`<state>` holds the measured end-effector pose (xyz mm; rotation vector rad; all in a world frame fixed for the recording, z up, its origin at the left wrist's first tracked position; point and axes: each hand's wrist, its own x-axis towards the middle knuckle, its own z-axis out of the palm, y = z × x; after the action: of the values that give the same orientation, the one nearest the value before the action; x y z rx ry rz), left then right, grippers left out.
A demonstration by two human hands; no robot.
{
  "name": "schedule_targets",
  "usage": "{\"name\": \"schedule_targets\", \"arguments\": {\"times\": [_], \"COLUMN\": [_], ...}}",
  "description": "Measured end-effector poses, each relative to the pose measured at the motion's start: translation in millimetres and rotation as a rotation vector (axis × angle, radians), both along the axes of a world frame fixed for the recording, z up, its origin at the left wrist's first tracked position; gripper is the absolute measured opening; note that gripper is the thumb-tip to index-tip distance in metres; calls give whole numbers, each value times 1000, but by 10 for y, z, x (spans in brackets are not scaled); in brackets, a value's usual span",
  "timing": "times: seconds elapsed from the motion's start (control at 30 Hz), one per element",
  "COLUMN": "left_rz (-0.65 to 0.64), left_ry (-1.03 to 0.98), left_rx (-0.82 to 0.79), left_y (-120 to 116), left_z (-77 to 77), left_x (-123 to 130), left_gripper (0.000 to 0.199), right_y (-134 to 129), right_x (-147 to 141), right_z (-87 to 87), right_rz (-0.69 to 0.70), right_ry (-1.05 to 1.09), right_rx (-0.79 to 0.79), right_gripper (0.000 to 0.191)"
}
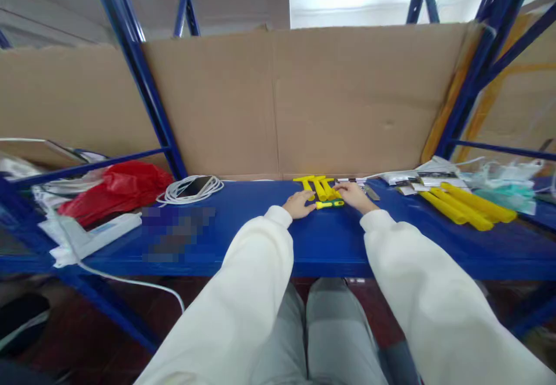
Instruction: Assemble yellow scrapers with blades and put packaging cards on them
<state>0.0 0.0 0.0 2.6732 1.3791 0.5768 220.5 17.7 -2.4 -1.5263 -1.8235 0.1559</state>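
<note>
Several yellow T-shaped tools (321, 188) lie side by side at the back of the blue shelf. In front of them is a small yellow-and-green handled tool (329, 204), lying crosswise between my hands. My left hand (299, 204) rests at the left of this group, fingers apart, with its fingertips close to the left end of the yellow-and-green tool. On the other side, my right hand (355, 196) has its fingers stretched towards the rightmost yellow pieces, seeming to touch them. A flat grey metal piece (370, 193) lies just beside the right hand.
Long yellow tubes (471, 206) and flat packets (434, 178) lie at the right, near a clear plastic bag (506, 188). At the left are a coiled white cable (190, 191), a red bag (119, 191) and a white box (104, 237). Cardboard (313, 107) stands behind the shelf (256, 200).
</note>
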Motion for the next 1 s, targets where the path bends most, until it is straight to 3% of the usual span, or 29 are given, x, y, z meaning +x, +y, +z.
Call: {"name": "schedule_targets", "arguments": {"times": [0.27, 0.8, 1.0], "left_rz": [-57, -37, 114], "left_ry": [-95, -92, -55], "left_rx": [22, 31, 14], "left_y": [27, 5, -86], "left_z": [43, 75, 176], "left_x": [-53, -29, -53], "left_gripper": [33, 28, 30], "right_y": [8, -1, -5], "right_x": [32, 27, 21], "right_z": [-8, 12, 12], "right_rz": [-5, -16, -7], "right_ry": [48, 42, 45], "right_rx": [-4, -15, -12], "right_gripper": [39, 37, 37]}}
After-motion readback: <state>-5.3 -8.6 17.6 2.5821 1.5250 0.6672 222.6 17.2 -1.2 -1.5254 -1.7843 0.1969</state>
